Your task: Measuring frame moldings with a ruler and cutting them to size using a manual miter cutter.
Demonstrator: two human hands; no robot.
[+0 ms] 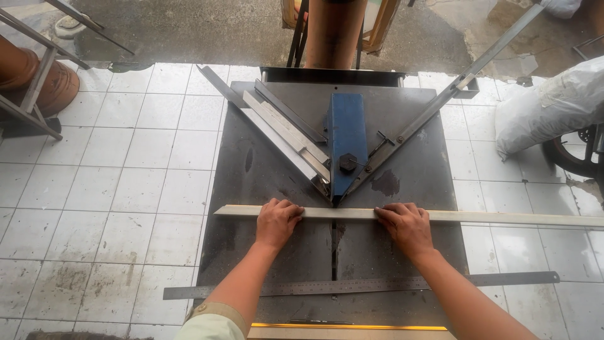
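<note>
A long pale metal strip [491, 218] lies crosswise on a dark steel cutting table [251, 170], reaching past its right edge. My left hand [277, 221] presses down on the strip left of the table's centre slot. My right hand [406, 225] grips the strip right of the slot. Just beyond the strip stands a blue saw guard [346, 135] with a black knob [348, 163], flanked by two angled fence bars that form a V. Several short metal strips [286, 132] rest along the left fence.
A long steel ruler [352, 286] lies across the table near me. A yellow-edged bar [343, 327] sits at the near edge. White floor tiles [119, 176] surround the table. A white sack [553, 104] and a wheel sit right; a brown pot [38, 79] left.
</note>
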